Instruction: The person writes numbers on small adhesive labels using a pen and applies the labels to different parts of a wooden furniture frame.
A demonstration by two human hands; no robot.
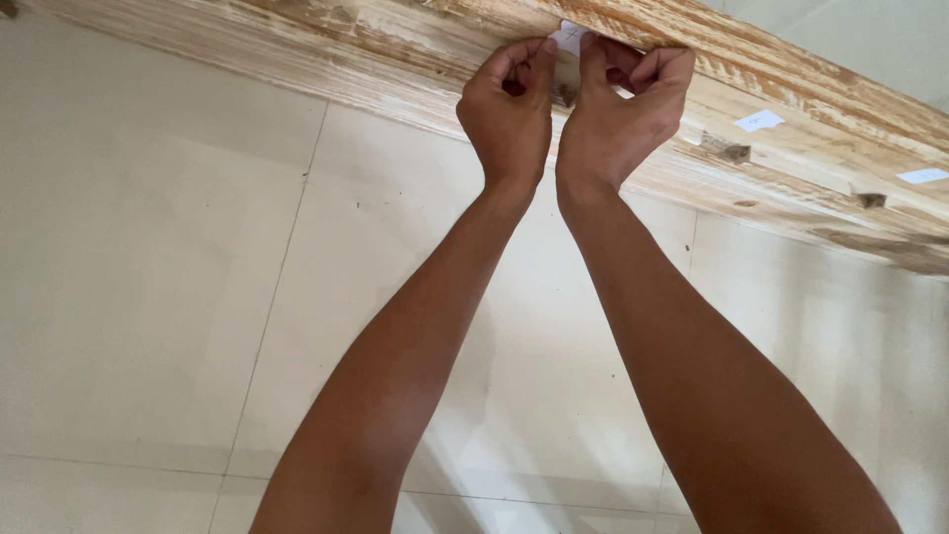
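Pale, glossy floor tiles [148, 297] are filling most of the view, with thin grout lines running across them. Across the top, from eleven o'clock down toward three o'clock, a long wooden plank [811, 148] with whitewashed, streaky grain and dark knots is lying on the floor.

Both bare arms are reaching up from six o'clock toward twelve o'clock, with the hands side by side and nearly touching. The left hand [509, 114] is curling its fingers, its thumb and forefinger pinching the left edge of a small white paper slip [569, 38] that is lying against the plank's upper face at about twelve o'clock. The right hand [623, 109] is likewise half clenched, its thumb pressing the slip's right edge while the other fingers are folding under toward the palm. Most of the slip is being hidden behind the fingertips, so only its top corner is showing.

Further along the plank, at about two o'clock, a second white slip [759, 121] is sitting flat on the wood, and a third slip [923, 175] is lying near the right edge at three o'clock, both well apart from the hands.
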